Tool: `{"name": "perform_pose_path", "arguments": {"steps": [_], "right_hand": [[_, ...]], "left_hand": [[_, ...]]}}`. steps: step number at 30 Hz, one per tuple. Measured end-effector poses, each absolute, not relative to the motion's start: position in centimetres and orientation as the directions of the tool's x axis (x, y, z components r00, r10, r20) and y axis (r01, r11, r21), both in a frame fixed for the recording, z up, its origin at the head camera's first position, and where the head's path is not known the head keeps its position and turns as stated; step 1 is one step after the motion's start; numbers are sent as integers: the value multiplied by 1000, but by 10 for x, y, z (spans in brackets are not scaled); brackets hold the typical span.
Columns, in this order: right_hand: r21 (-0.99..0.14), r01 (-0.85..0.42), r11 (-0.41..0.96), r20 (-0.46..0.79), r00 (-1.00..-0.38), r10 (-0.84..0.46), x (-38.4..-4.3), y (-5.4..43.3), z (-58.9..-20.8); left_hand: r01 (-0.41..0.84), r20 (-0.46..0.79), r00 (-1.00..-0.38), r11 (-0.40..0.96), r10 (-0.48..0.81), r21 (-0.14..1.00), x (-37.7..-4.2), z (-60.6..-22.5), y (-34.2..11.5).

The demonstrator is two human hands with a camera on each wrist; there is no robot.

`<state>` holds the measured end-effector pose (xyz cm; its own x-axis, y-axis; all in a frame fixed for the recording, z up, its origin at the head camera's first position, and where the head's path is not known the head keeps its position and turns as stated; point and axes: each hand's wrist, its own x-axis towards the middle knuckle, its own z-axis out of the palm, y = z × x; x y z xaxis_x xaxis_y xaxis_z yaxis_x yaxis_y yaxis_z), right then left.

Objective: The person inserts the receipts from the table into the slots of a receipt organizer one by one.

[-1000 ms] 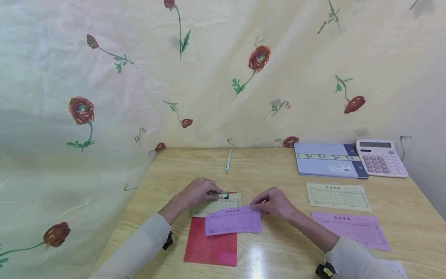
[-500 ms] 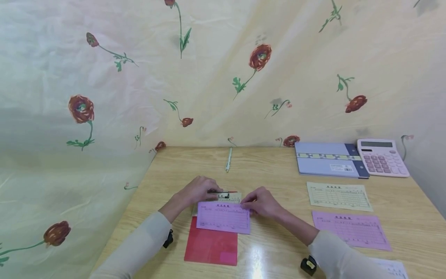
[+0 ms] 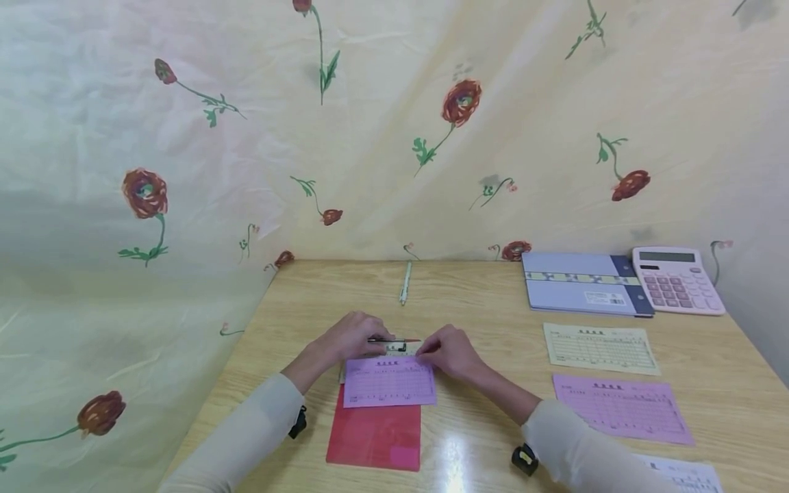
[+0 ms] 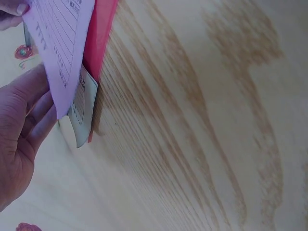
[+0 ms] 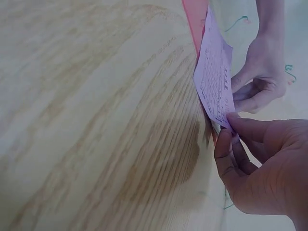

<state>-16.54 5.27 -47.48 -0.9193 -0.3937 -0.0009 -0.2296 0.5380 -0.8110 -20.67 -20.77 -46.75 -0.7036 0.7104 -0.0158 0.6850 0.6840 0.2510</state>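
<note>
A red clipboard (image 3: pixel 372 438) lies on the table, its metal clip at the far end. My left hand (image 3: pixel 354 337) grips the clip, its fingers curled over it. A pale green printed slip (image 4: pixel 85 113) sits on the board near the clip, mostly covered. Over it lies a purple printed slip (image 3: pixel 390 382), its top edge just short of the clip. My right hand (image 3: pixel 451 352) pinches the purple slip's upper right corner between thumb and fingers. In the right wrist view, the slip's corner shows between the right fingertips (image 5: pixel 232 117).
To the right lie a green slip (image 3: pixel 600 349), a purple slip (image 3: pixel 622 407) and a white slip (image 3: pixel 684 472). Behind them are a blue folder (image 3: pixel 573 294) and a pink calculator (image 3: pixel 674 282). A pen (image 3: pixel 405 284) lies beyond the clipboard, near the flowered cloth backdrop (image 3: pixel 370 137).
My right hand has moved left with the purple slip, bringing it from a slanted position to nearly square over the green slip, closer to the clip. The left hand stays on the clip.
</note>
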Motion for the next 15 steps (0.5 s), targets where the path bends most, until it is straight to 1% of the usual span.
{"name": "perform_pose_path", "arguments": {"steps": [3, 8, 15], "right_hand": [[-798, -230, 556, 2, -925, -380, -168, 48, -476], [-764, -279, 581, 50, -924, -378, -174, 42, -481], [-758, -253, 601, 26, -932, -360, -180, 36, -489]], "left_hand": [[695, -23, -697, 682, 717, 228, -205, -466, -207], [718, -36, -680, 675, 733, 170, -206, -465, -205], [724, -31, -671, 664, 741, 186, -206, -466, -204]]}}
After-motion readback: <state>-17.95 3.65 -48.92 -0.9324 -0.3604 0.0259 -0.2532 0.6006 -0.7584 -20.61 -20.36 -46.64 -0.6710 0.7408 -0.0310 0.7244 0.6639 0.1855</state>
